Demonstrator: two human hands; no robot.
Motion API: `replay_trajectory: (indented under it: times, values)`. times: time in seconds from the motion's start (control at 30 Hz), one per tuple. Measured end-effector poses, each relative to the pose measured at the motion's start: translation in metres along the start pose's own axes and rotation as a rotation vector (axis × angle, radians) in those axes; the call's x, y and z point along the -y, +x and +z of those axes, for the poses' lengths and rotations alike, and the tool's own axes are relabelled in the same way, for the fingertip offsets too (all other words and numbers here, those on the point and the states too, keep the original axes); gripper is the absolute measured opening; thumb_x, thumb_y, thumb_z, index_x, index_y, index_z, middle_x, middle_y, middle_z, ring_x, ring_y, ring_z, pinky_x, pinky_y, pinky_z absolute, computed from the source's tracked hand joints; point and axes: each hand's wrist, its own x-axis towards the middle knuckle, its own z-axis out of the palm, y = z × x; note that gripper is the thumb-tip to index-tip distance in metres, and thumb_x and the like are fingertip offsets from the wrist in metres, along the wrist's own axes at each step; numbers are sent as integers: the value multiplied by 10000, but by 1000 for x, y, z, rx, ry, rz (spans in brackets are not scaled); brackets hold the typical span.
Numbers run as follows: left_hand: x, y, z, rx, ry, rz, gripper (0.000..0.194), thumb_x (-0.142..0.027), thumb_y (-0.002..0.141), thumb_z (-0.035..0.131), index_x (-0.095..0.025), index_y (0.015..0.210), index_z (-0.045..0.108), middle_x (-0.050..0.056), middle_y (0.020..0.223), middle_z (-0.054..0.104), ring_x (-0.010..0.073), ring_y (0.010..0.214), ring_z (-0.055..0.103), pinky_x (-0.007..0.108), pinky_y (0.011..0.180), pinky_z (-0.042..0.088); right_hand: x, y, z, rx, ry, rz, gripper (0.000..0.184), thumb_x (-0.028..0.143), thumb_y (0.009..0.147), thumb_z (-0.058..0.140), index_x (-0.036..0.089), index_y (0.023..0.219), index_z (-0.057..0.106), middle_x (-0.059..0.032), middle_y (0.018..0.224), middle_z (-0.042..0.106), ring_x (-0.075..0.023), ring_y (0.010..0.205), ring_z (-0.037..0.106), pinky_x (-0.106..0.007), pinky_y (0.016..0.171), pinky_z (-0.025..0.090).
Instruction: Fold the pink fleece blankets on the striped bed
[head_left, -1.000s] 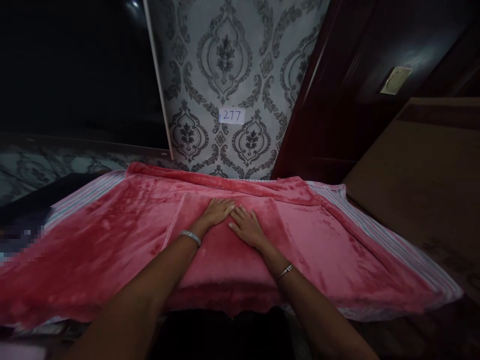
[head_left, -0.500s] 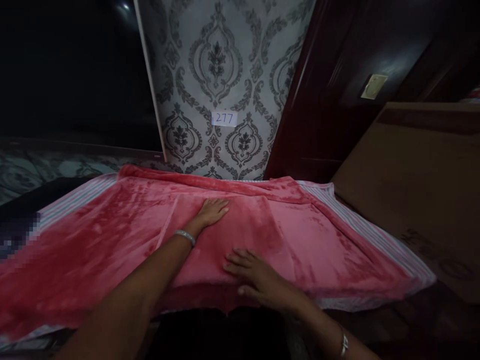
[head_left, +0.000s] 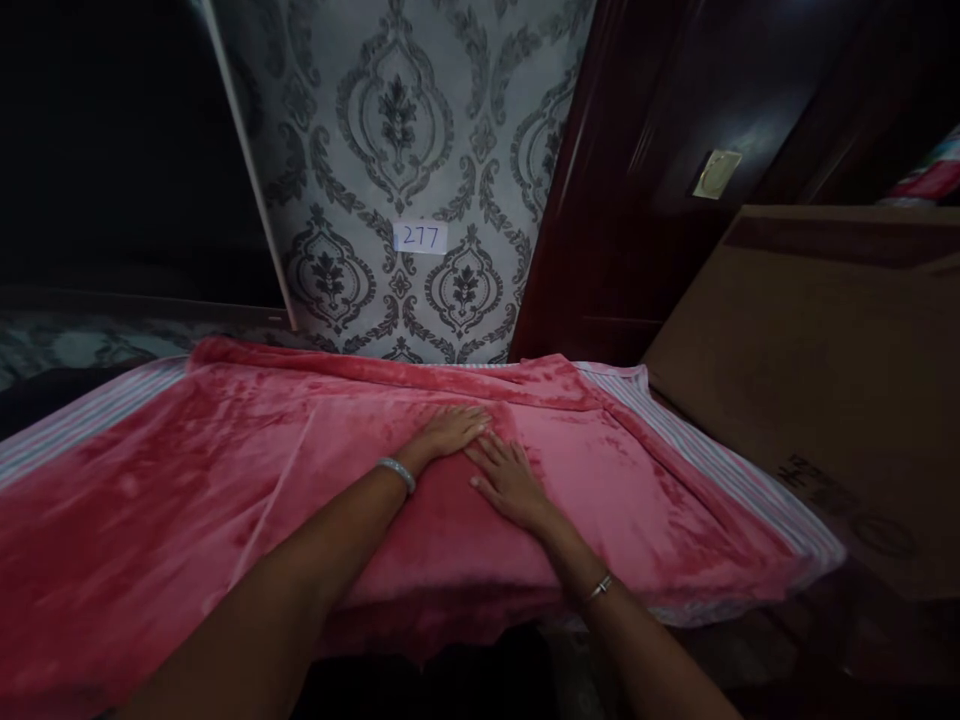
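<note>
A plush pink-red blanket [head_left: 630,480] lies spread over a surface, with a rectangular piece of similar pink-red fabric [head_left: 360,450] laid flat near its middle. My left hand [head_left: 455,430] rests palm down on that piece, its fingers stretched out to the right. Just below and to the right, my right hand [head_left: 510,482] also lies flat on the fabric, fingers spread and tips close to the left fingertips. Neither hand grips anything. A striped cloth [head_left: 720,475] shows beneath the blanket along its right edge and at the far left.
A large cardboard box [head_left: 817,370] stands at the right. Behind the blanket is a patterned wall [head_left: 397,180] with a paper label [head_left: 420,237] reading 277. A dark screen [head_left: 120,160] is at the left, and a dark red wood panel [head_left: 622,200] at the right.
My right hand has moved up and forward on the fabric, close to the left hand. My left hand has slid slightly right and down. The camera view has shifted a little to the right.
</note>
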Motion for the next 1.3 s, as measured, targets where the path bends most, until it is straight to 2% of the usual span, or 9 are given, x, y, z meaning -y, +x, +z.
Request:
replay_trajectory:
  times: [0.23, 0.4, 0.57, 0.73, 0.83, 0.97, 1.03, 1.17, 1.3]
  values:
    - [6, -3, 6, 10, -11, 15, 563, -468, 1038, 213, -298, 1547, 381, -13, 1631, 348, 206, 1525, 247, 470, 1265, 126, -3, -11, -3, 74, 63, -68, 592, 561, 1033, 397, 350, 1576, 292, -30, 1679, 129, -300, 1551, 62, -626, 1216, 101]
    - [5, -2, 7, 11, -19, 31, 556, -481, 1035, 240, -314, 1541, 394, -22, 1630, 351, 209, 1523, 250, 444, 1271, 98, 15, -66, -1, 95, 135, -179, 612, 584, 1030, 387, 375, 1586, 242, 7, 1663, 209, -299, 1546, 114, -612, 1226, 135]
    - [0, -5, 4, 33, 13, 25, 563, -505, 1032, 243, -330, 1553, 364, -6, 1658, 286, 254, 1541, 198, 535, 1256, 87, 38, -130, 10, 38, 168, -137, 710, 614, 994, 461, 365, 1602, 192, -10, 1667, 201, -292, 1550, 88, -607, 1232, 137]
    - [-15, -16, -17, 39, 32, 21, 585, -508, 1021, 331, -301, 1569, 323, 34, 1671, 244, 260, 1549, 173, 562, 1249, 51, 29, -142, -5, 18, 385, -158, 598, 589, 1016, 415, 338, 1557, 368, -56, 1609, 358, -283, 1504, 281, -575, 1215, 245]
    - [-22, -42, -30, -57, 79, 55, 573, -503, 1011, 389, -281, 1539, 381, 72, 1649, 302, 275, 1537, 213, 569, 1246, 63, 19, -115, -27, -140, 516, -74, 547, 553, 1035, 370, 292, 1502, 481, -77, 1521, 496, -263, 1408, 458, -509, 1173, 367]
    - [-18, -109, -38, -110, 35, 258, 459, -421, 1023, 391, -232, 1403, 566, 94, 1511, 521, 249, 1409, 458, 437, 1199, 319, 17, -40, -43, -273, 532, -109, 539, 533, 1025, 383, 250, 1455, 544, -79, 1469, 556, -255, 1375, 499, -494, 1181, 357]
    - [-12, -144, -39, -115, 13, 317, 441, -400, 1025, 392, -241, 1393, 579, 79, 1470, 567, 237, 1388, 486, 414, 1182, 352, 23, 8, -43, -262, 489, -178, 559, 514, 1027, 345, 215, 1458, 540, -91, 1481, 542, -252, 1393, 476, -492, 1195, 333]
    - [0, -190, -35, -84, 19, 261, 501, -453, 1025, 402, -273, 1484, 488, 55, 1522, 515, 243, 1458, 398, 450, 1232, 268, 48, 90, -34, -158, 296, -276, 534, 440, 1039, 309, 218, 1477, 518, -59, 1540, 474, -228, 1474, 351, -472, 1242, 225]
    - [0, -203, -18, -24, 52, 217, 641, -562, 983, 457, -287, 1556, 364, 87, 1629, 331, 305, 1534, 221, 576, 1245, 154, 76, 126, -15, 3, 105, -197, 535, 421, 1045, 350, 255, 1550, 400, -38, 1631, 317, -260, 1522, 230, -522, 1236, 188]
